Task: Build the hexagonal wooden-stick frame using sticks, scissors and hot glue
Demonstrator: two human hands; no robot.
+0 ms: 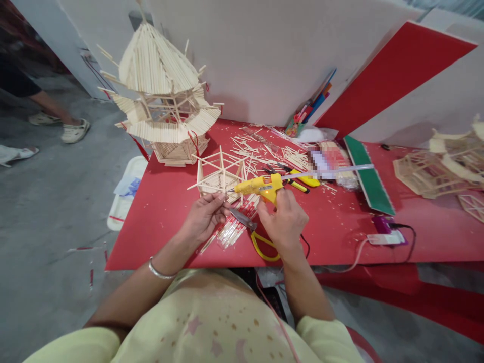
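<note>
My right hand [284, 218] is wrapped round the handle of a yellow hot glue gun [260, 186], with a long clear glue stick [325, 173] jutting from its back. The gun's nozzle points left, close to the fingertips of my left hand [206, 217]. Those fingers are pinched together; whatever they hold is too small to make out. Just behind them stands a small open frame of wooden sticks [212, 174], with spokes meeting at its middle. Yellow-handled scissors [260, 244] and a clear-wrapped bundle of sticks [232, 232] lie beneath and between my hands.
At the back left rises a tall stick pagoda [162, 101]. Loose sticks [251, 146], yellow pliers [304, 179] and a pen holder [295, 127] lie beyond the gun. Rightward are a green board [368, 176], a power strip [387, 238] and another stick model [427, 174]. A person's legs [49, 103] show far left.
</note>
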